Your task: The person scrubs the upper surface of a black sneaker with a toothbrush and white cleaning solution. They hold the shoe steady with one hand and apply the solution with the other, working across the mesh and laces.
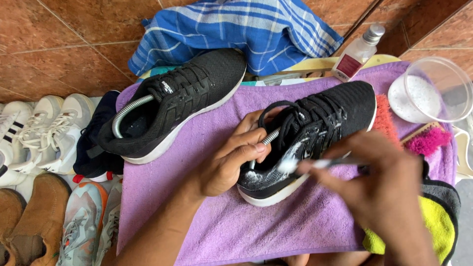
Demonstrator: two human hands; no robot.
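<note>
**Two hands scrub a black sneaker on a purple towel**

Seen from above, looking down at the person's own arms. Nearest the viewer, the right hand fills the lower right, blurred, its fingers pinched around a thin brush whose white, foamy head touches the side of a black sneaker. The left hand comes in from the lower left and grips the heel opening of that same sneaker, thumb over the collar, beside a metal spring shoe tree that sits inside it. The sneaker lies at the centre right of a purple towel, toe pointing up and to the right, with white suds along its side and a white sole.

At the lower right edge a yellow and grey cloth lies partly under the right wrist. Farther off on the towel, up and left, a second black sneaker rests with a spring shoe tree inside. To the right are an orange brush, a pink brush and a clear tub of white powder. Beyond them stands a small clear bottle, and a blue checked cloth lies at the top. On the tiled floor to the left, several other shoes are lined up.
</note>
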